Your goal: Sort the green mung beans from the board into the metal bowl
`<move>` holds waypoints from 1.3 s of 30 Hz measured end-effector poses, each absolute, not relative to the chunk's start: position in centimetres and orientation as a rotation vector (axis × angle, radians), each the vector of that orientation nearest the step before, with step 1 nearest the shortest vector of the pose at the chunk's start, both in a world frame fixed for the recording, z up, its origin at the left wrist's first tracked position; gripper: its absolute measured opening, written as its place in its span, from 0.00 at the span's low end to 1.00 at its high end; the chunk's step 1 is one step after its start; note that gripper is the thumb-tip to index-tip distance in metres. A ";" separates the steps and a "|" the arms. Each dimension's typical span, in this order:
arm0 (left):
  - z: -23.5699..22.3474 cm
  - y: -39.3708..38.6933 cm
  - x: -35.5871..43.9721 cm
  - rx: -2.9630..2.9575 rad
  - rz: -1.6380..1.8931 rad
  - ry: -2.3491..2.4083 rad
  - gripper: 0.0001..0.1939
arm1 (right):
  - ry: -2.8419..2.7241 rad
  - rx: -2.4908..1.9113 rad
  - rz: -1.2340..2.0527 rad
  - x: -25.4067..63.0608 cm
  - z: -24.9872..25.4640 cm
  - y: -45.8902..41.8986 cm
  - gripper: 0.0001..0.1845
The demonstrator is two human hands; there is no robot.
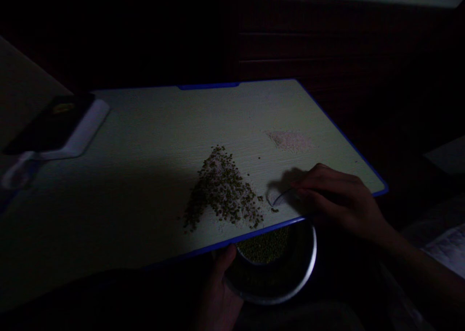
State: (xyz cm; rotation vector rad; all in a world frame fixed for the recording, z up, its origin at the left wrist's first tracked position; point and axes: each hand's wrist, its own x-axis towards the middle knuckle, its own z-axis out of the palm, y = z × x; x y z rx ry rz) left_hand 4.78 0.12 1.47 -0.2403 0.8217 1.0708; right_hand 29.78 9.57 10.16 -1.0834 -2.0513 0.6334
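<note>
My right hand [337, 198], pinched closed, holds a small spoon [280, 196] with its tip down on the white tabletop [152, 123]. Just left of the spoon spreads a mixed heap [227, 188] of small green beans and pale grains that look like rice. A separate patch of pale grains [290, 140] lies beyond my right hand. Below the near table edge, my left hand [221, 290] grips a round metal bowl [313, 261] by its left side, thumb near the rim. Green beans [267, 246] are inside; the table edge hides the bowl's far part.
A flat object with a dark top and white side [82, 132] sits at the table's left end. Blue edging [341, 132] runs round the tabletop. Behind it stands a dark panelled surface [290, 45]. The light is dim.
</note>
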 end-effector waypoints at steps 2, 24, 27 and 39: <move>1.6 0.1 4.8 -0.254 1.057 0.866 0.25 | -2.078 -1.067 0.643 29.7 10.3 9.7 0.11; 2.2 0.4 5.2 -0.275 1.111 0.804 0.27 | -2.047 -1.037 0.684 29.6 10.5 9.4 0.10; 2.3 0.4 5.2 -0.308 1.116 0.808 0.24 | -2.076 -0.995 0.672 29.4 10.4 9.8 0.11; 1.3 -0.3 4.8 -0.112 1.083 0.767 0.27 | -2.080 -0.968 0.754 29.7 10.4 9.2 0.13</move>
